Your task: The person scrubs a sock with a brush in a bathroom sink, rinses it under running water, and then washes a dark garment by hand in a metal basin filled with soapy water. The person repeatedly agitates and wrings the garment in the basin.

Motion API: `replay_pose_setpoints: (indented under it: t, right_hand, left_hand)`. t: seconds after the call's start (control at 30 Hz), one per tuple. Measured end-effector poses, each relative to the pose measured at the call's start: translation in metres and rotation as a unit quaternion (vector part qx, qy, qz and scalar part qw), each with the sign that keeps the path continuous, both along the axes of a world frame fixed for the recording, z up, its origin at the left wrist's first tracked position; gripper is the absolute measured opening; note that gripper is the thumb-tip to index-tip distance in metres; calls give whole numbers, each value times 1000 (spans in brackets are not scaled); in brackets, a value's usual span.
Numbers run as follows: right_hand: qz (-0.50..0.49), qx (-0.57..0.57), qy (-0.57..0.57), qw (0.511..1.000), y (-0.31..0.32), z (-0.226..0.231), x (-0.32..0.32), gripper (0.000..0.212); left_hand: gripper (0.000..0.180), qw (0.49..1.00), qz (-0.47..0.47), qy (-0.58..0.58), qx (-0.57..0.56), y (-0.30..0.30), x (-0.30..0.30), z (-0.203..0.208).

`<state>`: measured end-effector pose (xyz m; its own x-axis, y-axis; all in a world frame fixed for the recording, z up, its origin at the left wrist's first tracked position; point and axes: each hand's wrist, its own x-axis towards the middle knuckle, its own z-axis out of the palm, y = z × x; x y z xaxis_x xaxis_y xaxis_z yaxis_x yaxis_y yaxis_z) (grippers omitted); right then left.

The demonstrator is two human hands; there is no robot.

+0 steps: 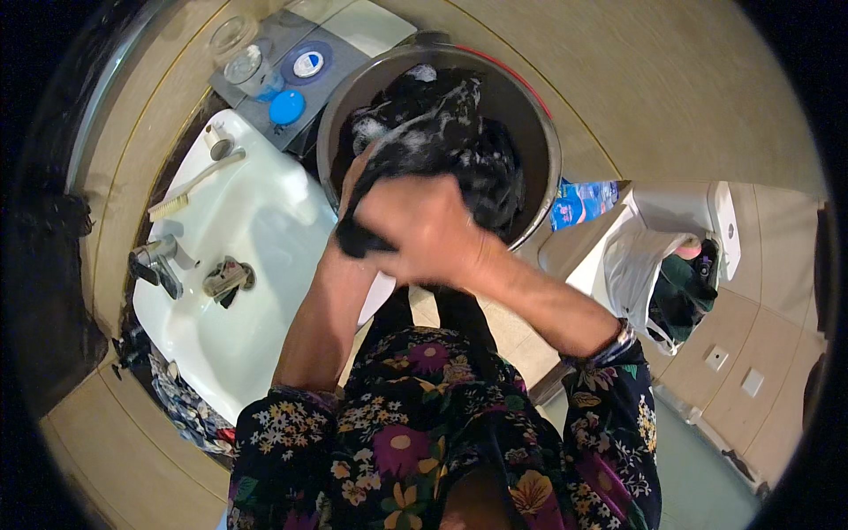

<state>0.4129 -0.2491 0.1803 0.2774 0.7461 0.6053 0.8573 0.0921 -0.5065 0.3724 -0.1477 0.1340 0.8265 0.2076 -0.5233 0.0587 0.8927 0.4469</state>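
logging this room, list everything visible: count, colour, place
tub: 1, dark, top centre
wet cloth: count unclear, black, tub and hands
sink: 1, white, left
tap: 1, silver, sink edge
brush: 1, pale, sink edge
jar: 1+, clear, upper left
lid: 1, blue, beside jar
bag: 1, white, right
packet: 1, blue, beside tub
wall plates: 2, white, right wall
patterned cloth: count unclear, multicoloured, lower left
left hand: 1, bare, centre
right hand: 1, bare, centre

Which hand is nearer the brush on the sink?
Left. The left hand, partly hidden behind the black cloth, is to the right of the brush; the right hand, blurred over the cloth, is farther right.
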Motion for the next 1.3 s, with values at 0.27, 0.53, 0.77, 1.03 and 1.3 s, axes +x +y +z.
replay_pose_setpoints:
  t: [0.27,0.53,0.77,1.03,1.3]
  right_hand:
    - [-237,-107,53,964,-14,-32,52,21]
    - [-126,-121,71,982,-16,-36,43,21]
    - [43,-174,409,895,-54,-21,93,46]
    - [-5,-107,704,702,-35,-35,121,92]
    - [-43,26,694,718,-14,-8,116,44]
  left_hand:
    - [34,995,53,79,34,-17,16,-12]
    - [35,999,17,-51,-5,-13,11,-40]
    - [33,986,142,67,48,-5,-5,6]
    - [47,992,21,35,116,-23,-17,12]
    - [45,907,-93,90,401,8,3,26]
